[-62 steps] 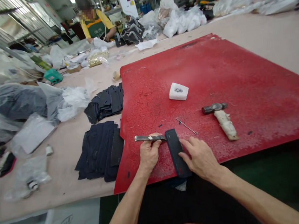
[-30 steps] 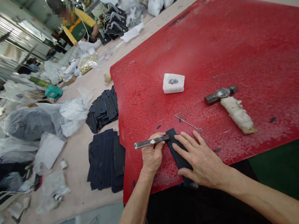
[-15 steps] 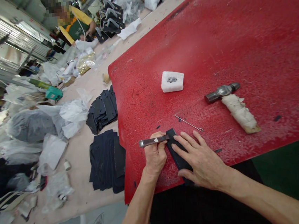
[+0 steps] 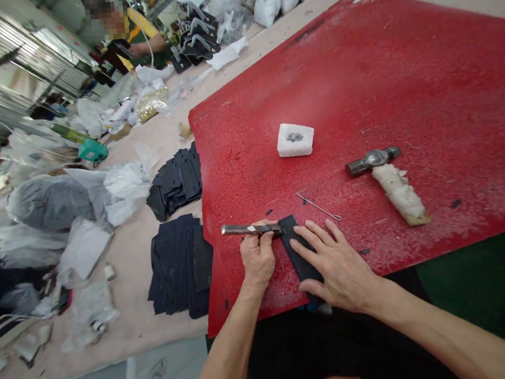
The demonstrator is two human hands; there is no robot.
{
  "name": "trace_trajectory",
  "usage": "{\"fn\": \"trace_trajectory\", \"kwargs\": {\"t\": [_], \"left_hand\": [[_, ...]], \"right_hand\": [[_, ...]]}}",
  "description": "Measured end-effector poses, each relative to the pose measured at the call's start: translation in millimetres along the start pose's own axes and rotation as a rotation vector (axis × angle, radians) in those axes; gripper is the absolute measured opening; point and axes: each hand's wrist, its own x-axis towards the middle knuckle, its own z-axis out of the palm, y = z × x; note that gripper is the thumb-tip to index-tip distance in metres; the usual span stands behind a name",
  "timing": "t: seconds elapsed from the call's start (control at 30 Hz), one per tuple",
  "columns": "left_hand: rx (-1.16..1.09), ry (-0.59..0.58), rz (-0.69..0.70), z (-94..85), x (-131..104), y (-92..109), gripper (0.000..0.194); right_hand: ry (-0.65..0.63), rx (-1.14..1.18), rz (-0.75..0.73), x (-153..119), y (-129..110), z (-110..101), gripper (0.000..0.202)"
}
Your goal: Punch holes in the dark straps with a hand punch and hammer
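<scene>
My left hand point(image 4: 258, 260) is closed around a steel hand punch point(image 4: 237, 229), its shaft lying nearly level and its working end at the edge of a dark strip of material point(image 4: 297, 262). Whether the tip touches the strip I cannot tell. My right hand point(image 4: 343, 270) lies flat on that strip with fingers spread, pressing it against the red mat point(image 4: 242, 172). Just beyond the fingers is a thin metal wire with a looped end point(image 4: 321, 207). A hammer point(image 4: 374, 158) with a wrapped handle rests farther right.
A white block point(image 4: 295, 140) with a dark smudge sits mid-mat. Left of the mat are two stacks of dark pieces, one nearer point(image 4: 177, 265) and one farther point(image 4: 175, 182). Plastic bags point(image 4: 52, 200) crowd the table's left side. A person point(image 4: 144, 39) is at the far side.
The punch has tipped from slightly slanted toward level, its outer end swinging left and away from me. My right hand stays on the dark strip. The camera view has shifted slightly.
</scene>
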Motion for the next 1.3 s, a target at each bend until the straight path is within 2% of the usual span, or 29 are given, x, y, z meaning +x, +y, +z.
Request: {"fn": "trace_trajectory", "kwargs": {"t": [0.23,0.47,0.53,0.63,0.8,0.93,1.03,1.17,1.3], "left_hand": [[-0.101,0.038,-0.033,0.2,1,1,0.019],[-0.220,0.190,-0.140,0.8,0,-7,0.023],[-0.255,0.228,-0.168,1.7,-1,-10,0.023],[-0.255,0.242,-0.180,2.0,-1,-9,0.022],[-0.222,0.230,-0.171,-1.0,-1,-1,0.020],[-0.224,0.258,-0.174,-2.2,-2,-2,0.018],[-0.246,0.264,-0.191,-2.0,-2,-5,0.019],[-0.287,0.224,-0.181,-2.9,-2,-8,0.018],[-0.296,0.156,-0.116,-3.0,-3,-8,0.016]], "right_hand": [[-0.007,-0.018,0.000,-1,0,2,0.071],[-0.026,-0.053,0.007,-3,-7,-4,0.064],[-0.008,-0.084,0.068,-3,-14,-7,0.061],[0.021,-0.173,0.242,4,-28,-8,0.067],[-0.059,-0.281,0.440,22,-50,-7,0.070],[-0.099,-0.282,0.570,30,-53,-7,0.071],[-0.113,-0.182,0.650,33,-44,-8,0.053],[-0.083,-0.074,0.612,33,-31,-7,0.019],[0.038,-0.078,0.496,25,-32,-1,0.016]]}}
